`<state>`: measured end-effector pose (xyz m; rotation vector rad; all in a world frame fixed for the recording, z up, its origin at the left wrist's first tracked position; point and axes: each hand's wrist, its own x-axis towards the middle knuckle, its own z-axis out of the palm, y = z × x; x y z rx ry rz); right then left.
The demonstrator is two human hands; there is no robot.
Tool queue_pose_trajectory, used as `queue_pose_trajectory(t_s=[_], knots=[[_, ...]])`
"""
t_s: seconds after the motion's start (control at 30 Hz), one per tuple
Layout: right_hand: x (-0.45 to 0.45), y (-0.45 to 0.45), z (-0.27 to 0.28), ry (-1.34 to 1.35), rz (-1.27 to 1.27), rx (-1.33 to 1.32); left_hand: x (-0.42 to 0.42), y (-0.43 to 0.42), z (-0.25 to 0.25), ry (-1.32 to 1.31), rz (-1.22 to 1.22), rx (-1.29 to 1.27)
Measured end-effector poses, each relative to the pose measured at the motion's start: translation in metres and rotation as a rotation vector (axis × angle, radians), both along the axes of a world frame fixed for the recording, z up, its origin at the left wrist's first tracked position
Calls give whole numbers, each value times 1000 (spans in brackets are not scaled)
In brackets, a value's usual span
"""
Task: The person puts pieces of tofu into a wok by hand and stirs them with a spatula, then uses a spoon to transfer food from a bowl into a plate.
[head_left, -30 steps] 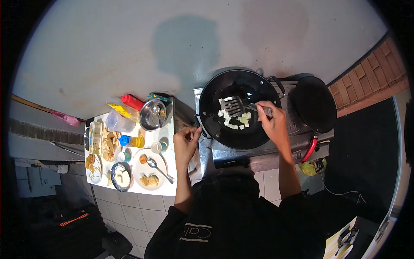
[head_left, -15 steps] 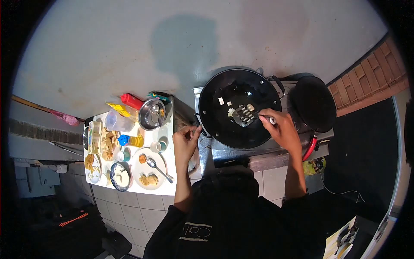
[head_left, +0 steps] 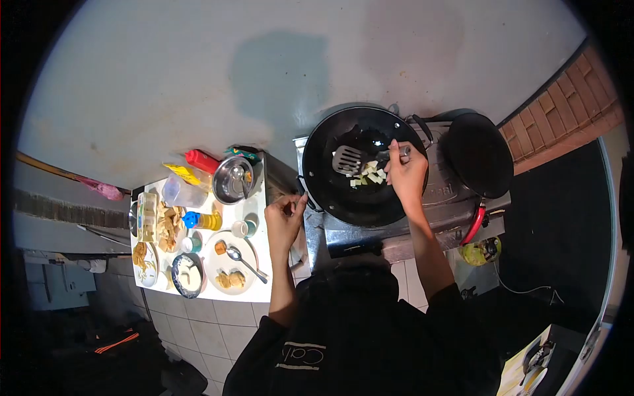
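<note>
A large black wok (head_left: 360,204) sits on the stove, with small pale cubes (head_left: 370,175) gathered near its middle. My right hand (head_left: 407,175) is closed round the handle of a slotted spatula (head_left: 347,160), whose metal head lies over the wok's inside, just left of the cubes. My left hand (head_left: 285,216) is at the wok's left side, its fingers closed at the dark side handle (head_left: 302,187). Part of that grip is hidden from above.
Right of the wok lies a black frying pan (head_left: 477,155) with a red handle (head_left: 474,226). On the left, a white table (head_left: 261,290) bears a steel bowl (head_left: 232,179), a plate with a spoon (head_left: 229,264), a blue-capped bottle (head_left: 203,220) and a bowl of white paste (head_left: 187,275).
My right hand has shifted up and slightly left, carrying the spatula head up and left across the wok. The cubes now lie more bunched and visible. My left hand has stayed in place.
</note>
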<state>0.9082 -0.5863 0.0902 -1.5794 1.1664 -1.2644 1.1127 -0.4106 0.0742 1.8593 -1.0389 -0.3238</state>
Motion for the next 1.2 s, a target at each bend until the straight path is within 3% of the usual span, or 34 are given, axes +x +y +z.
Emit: queue_pose_trajectory(t_s=[0.3,0.57,0.73,0.87,1.1,1.2], knots=[[-21,3,18,206,-127,-89,-1,0,3,32,-4,10],[-47,4,36,164,-126,-188,-1,0,3,27,-9,6],[-55,6,62,334,-79,-306,-2,0,6,22,-4,13],[-49,1,43,489,-63,-360,-1,0,5,22,1,19],[-45,5,38,288,-47,-204,-1,0,5,11,-15,-10],[-45,2,42,354,-72,-333,0,0,5,-1,-17,7]])
